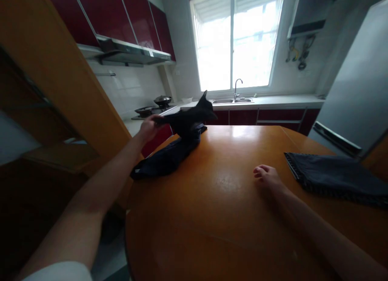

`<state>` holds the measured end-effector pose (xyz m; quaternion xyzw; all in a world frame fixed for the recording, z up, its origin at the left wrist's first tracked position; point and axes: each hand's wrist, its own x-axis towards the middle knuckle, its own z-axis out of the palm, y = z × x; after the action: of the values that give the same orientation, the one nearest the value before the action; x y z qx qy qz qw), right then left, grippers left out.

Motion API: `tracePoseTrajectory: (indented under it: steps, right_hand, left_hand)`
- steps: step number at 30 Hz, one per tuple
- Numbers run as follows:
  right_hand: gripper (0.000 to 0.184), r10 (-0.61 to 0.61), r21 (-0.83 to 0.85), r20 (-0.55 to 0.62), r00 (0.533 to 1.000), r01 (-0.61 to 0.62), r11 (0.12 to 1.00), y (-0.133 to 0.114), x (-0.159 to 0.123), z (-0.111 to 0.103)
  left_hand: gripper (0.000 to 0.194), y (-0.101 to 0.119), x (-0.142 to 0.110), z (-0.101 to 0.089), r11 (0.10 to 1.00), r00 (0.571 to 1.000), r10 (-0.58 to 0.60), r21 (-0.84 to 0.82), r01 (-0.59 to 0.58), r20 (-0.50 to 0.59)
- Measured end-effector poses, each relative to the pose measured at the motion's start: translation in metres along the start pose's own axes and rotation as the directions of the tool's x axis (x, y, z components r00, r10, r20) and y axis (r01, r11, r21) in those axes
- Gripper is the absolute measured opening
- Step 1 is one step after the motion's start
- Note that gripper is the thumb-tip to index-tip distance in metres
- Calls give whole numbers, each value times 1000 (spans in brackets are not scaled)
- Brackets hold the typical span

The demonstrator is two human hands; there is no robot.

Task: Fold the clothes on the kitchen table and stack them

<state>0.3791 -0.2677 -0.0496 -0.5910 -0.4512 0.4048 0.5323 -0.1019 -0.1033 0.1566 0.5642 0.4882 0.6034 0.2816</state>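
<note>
My left hand [150, 128] grips one end of a black garment [186, 119] and holds it up over the table's far left edge. Beneath it a dark navy garment [165, 157] lies bunched along that edge; whether the two pieces are joined I cannot tell. My right hand [268, 176] is just above or on the tabletop, its fingers curled in with nothing visible in them. To its right lies a folded dark grey cloth item [336, 176], flat, apparently a garment.
The wooden table [218, 216] has a rounded edge. A wooden shelf unit [100, 127] stands close on the left, a fridge [354, 79] on the right. Behind are a counter with a sink [222, 101], a stove with a lidded pan [163, 100], and a window.
</note>
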Motion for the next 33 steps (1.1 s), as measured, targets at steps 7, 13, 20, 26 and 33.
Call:
tracePoseTrajectory:
  steps: [7,13,20,26,33]
  right_hand:
    - [11,48,-52,80,996,-44,998,9,2,16]
    - [14,-26,-153,151,988,49,987,13,1,21]
    - [22,-183,-267,210,960,236,934,19,-5,17]
    - [25,-251,-401,266,931,343,849,16,-12,14]
    - [19,-187,-342,268,945,275,898,6,-13,15]
  left_hand:
    - [14,-83,-97,-96,740,971,-209,631,234,-115]
    - [27,-94,-109,-75,510,1000,-22,860,16,-6]
    - [36,-111,-126,62,349,846,80,780,-519,528]
    - [37,-131,-117,128,515,869,28,738,-436,494]
    - [45,-76,-44,63,682,946,251,656,-324,205]
